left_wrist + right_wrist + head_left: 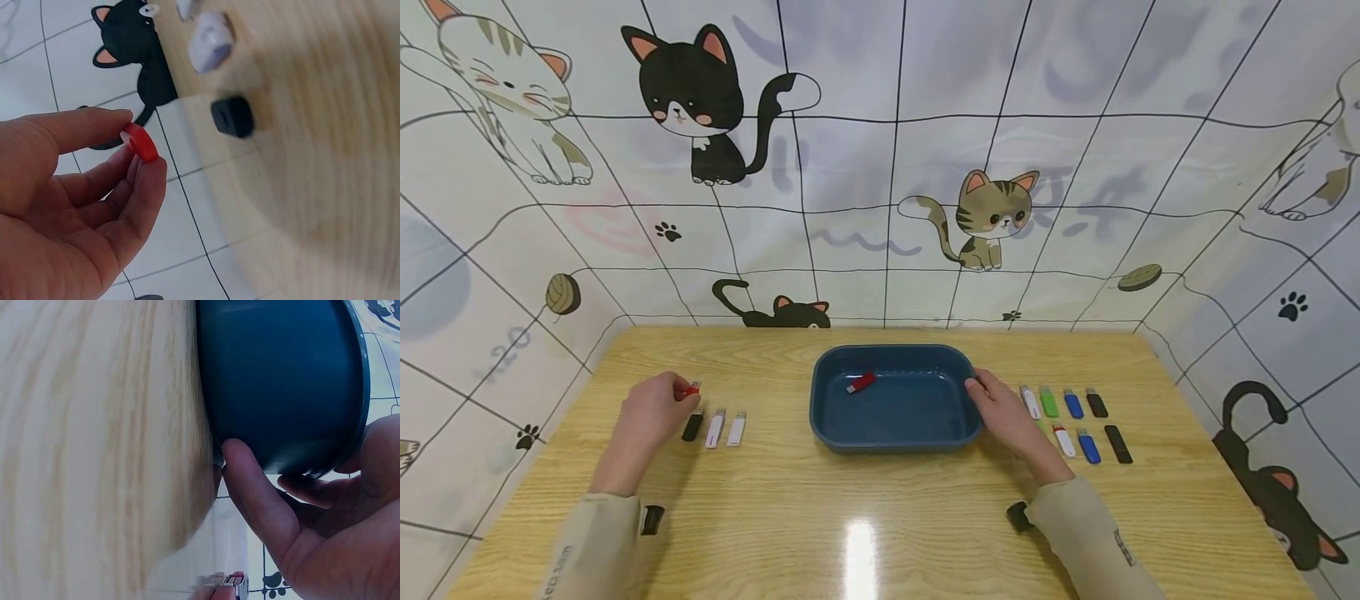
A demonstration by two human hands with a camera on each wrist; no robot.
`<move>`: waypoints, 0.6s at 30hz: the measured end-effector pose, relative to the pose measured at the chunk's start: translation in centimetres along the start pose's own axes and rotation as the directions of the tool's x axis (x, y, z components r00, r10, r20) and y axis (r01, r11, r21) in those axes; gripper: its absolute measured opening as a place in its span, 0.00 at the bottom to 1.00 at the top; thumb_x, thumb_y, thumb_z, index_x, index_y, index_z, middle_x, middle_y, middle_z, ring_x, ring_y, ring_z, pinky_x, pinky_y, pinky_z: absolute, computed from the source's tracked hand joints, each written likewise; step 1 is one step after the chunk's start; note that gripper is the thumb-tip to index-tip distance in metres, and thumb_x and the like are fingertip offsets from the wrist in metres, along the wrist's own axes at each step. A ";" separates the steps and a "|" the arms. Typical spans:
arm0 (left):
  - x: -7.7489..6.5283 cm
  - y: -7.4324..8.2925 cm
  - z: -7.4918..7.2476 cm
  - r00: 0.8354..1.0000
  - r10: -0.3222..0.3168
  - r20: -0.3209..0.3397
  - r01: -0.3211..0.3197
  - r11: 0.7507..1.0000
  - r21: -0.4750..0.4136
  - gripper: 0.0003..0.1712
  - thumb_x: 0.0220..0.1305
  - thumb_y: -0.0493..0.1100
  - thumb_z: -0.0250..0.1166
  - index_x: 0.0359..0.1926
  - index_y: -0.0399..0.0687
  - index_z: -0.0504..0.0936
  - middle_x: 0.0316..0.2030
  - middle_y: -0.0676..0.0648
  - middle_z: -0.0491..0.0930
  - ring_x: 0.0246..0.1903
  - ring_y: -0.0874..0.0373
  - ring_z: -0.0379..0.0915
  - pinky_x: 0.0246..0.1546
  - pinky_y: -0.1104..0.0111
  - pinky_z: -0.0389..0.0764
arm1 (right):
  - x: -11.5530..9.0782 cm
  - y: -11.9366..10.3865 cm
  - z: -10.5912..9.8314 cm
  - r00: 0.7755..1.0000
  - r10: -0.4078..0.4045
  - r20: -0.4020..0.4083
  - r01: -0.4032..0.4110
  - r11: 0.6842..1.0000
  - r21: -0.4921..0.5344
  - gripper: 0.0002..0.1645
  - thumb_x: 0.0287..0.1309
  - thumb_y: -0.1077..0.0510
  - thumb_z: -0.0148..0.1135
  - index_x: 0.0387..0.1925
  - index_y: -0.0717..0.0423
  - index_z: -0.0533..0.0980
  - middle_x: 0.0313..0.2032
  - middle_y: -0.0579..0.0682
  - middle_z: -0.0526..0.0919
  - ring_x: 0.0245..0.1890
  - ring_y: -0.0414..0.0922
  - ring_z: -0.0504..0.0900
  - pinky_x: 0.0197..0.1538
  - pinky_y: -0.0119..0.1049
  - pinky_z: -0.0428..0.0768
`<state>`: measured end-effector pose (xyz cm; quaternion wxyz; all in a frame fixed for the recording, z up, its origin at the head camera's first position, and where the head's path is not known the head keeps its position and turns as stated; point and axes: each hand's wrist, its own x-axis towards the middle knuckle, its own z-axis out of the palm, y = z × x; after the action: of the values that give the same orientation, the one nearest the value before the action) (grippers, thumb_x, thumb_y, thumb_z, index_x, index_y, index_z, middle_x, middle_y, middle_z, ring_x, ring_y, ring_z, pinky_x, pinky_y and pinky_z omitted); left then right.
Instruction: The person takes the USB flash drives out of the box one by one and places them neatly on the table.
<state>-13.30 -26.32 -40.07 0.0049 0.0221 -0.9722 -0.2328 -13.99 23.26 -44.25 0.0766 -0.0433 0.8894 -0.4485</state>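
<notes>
Between thumb and fingertips, my left hand (651, 417) pinches a red USB flash drive (142, 142), held at the left of the table in the head view. Close by lie a black USB drive (693, 425) and two white ones, the nearer of them (715, 428) with a purplish tint. My right hand (1011, 417) grips the right end of a dark blue tray (898, 417), thumb at the rim and fingers along the outer wall. Inside the tray, toward its back left, rests another red USB drive (861, 382).
Right of the tray, several USB drives lie in two rows, among them a green one (1048, 402), a blue one (1088, 446) and a black one (1118, 444). My right hand partly hides this group. A cat-patterned cloth (850, 167) surrounds the wooden table (775, 517).
</notes>
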 end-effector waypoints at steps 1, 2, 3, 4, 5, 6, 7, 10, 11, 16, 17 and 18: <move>0.0 -0.2 -0.1 1.000 -0.007 0.009 0.007 1.000 0.002 0.16 0.68 0.40 0.62 0.43 0.26 0.80 0.34 0.36 0.83 0.31 0.46 0.76 0.30 0.57 0.77 | 0.0 0.0 0.0 1.000 -0.001 0.001 0.001 1.000 0.003 0.34 0.84 0.48 0.38 0.77 0.67 0.57 0.74 0.69 0.63 0.74 0.66 0.61 0.72 0.63 0.63; 0.1 -0.5 -0.1 1.000 -0.011 0.016 0.011 1.000 0.003 0.16 0.68 0.40 0.62 0.43 0.25 0.80 0.34 0.36 0.83 0.31 0.46 0.77 0.30 0.56 0.77 | 0.0 0.0 0.0 1.000 -0.001 0.003 0.001 1.000 0.007 0.34 0.84 0.48 0.38 0.77 0.66 0.57 0.74 0.69 0.63 0.74 0.66 0.61 0.72 0.63 0.63; 0.1 -0.8 -0.1 1.000 -0.013 0.021 0.012 1.000 0.005 0.16 0.68 0.40 0.63 0.43 0.25 0.80 0.34 0.35 0.83 0.31 0.46 0.77 0.30 0.56 0.77 | 0.0 0.1 0.0 1.000 0.000 0.002 0.000 1.000 0.009 0.34 0.84 0.48 0.38 0.77 0.66 0.57 0.74 0.69 0.63 0.74 0.66 0.61 0.72 0.63 0.63; 0.2 -1.0 -0.1 0.999 -0.021 0.032 0.020 1.000 0.005 0.16 0.68 0.40 0.63 0.43 0.25 0.80 0.34 0.36 0.83 0.31 0.46 0.77 0.29 0.57 0.77 | 0.0 0.1 0.0 1.000 0.002 0.002 -0.002 1.000 0.010 0.34 0.84 0.47 0.38 0.77 0.66 0.57 0.74 0.69 0.63 0.74 0.66 0.61 0.72 0.63 0.63; 0.2 -1.3 -0.1 0.999 -0.026 0.040 0.026 1.000 0.009 0.17 0.68 0.40 0.63 0.43 0.24 0.80 0.34 0.35 0.83 0.30 0.46 0.77 0.29 0.57 0.77 | -0.1 0.1 0.0 1.000 0.004 0.001 -0.004 1.000 0.011 0.34 0.84 0.47 0.38 0.77 0.66 0.58 0.74 0.69 0.63 0.74 0.66 0.61 0.72 0.63 0.63; 0.3 -1.5 -0.1 0.998 -0.032 0.046 0.032 0.999 0.013 0.17 0.68 0.40 0.64 0.43 0.24 0.80 0.33 0.35 0.83 0.30 0.46 0.77 0.29 0.57 0.78 | -0.1 0.1 0.0 1.000 0.004 0.001 -0.004 1.000 0.011 0.34 0.84 0.47 0.39 0.77 0.65 0.58 0.74 0.69 0.64 0.74 0.66 0.62 0.72 0.63 0.64; 0.3 -1.8 -0.1 0.998 -0.038 0.052 0.038 0.999 0.016 0.17 0.68 0.40 0.64 0.43 0.23 0.80 0.33 0.35 0.83 0.30 0.46 0.77 0.29 0.57 0.77 | -0.1 0.1 0.0 1.000 0.005 0.002 -0.005 1.000 0.013 0.34 0.84 0.47 0.39 0.77 0.65 0.58 0.74 0.69 0.64 0.74 0.66 0.62 0.72 0.63 0.64; 0.4 -2.5 0.1 0.997 -0.055 0.062 0.054 0.998 0.029 0.17 0.69 0.40 0.64 0.42 0.23 0.80 0.32 0.35 0.82 0.29 0.47 0.76 0.29 0.58 0.77 | -0.1 0.1 0.0 1.000 0.004 0.004 -0.004 1.000 0.012 0.34 0.84 0.47 0.39 0.77 0.65 0.58 0.73 0.69 0.64 0.73 0.66 0.63 0.71 0.63 0.65; 0.4 -2.7 0.2 0.997 -0.052 0.060 0.050 0.998 0.034 0.17 0.68 0.39 0.65 0.42 0.23 0.80 0.32 0.35 0.82 0.29 0.47 0.76 0.29 0.58 0.77 | -0.1 0.1 0.0 1.000 0.003 0.005 -0.003 1.000 0.013 0.34 0.84 0.47 0.39 0.77 0.65 0.58 0.73 0.69 0.64 0.73 0.66 0.63 0.71 0.63 0.65; 0.5 -3.7 0.5 0.997 -0.050 0.065 0.047 0.998 0.049 0.15 0.68 0.39 0.64 0.38 0.25 0.81 0.30 0.37 0.81 0.28 0.48 0.73 0.26 0.62 0.73 | -0.2 -0.2 0.0 1.000 0.000 0.014 0.000 1.000 0.016 0.34 0.84 0.48 0.38 0.77 0.67 0.57 0.74 0.70 0.63 0.74 0.67 0.62 0.71 0.63 0.64; 0.5 -3.8 0.5 0.996 -0.055 0.071 0.051 0.997 0.050 0.14 0.69 0.39 0.63 0.37 0.26 0.81 0.29 0.38 0.80 0.28 0.49 0.73 0.26 0.63 0.73 | -0.2 -0.2 -0.1 1.000 0.000 0.014 0.000 1.000 0.016 0.34 0.84 0.48 0.38 0.77 0.67 0.57 0.74 0.70 0.63 0.74 0.67 0.62 0.71 0.63 0.64; 0.5 -3.9 0.6 0.995 -0.060 0.078 0.056 0.997 0.053 0.14 0.69 0.39 0.63 0.37 0.26 0.81 0.29 0.39 0.80 0.28 0.49 0.73 0.26 0.63 0.72 | -0.2 -0.2 -0.1 1.000 0.000 0.013 0.000 1.000 0.015 0.34 0.84 0.48 0.38 0.77 0.67 0.57 0.74 0.70 0.63 0.74 0.67 0.62 0.71 0.63 0.64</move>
<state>-13.63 -29.59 -42.38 -0.0411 0.0414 -0.9762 -0.2089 -13.81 23.23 -44.03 0.0825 -0.0457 0.8855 -0.4549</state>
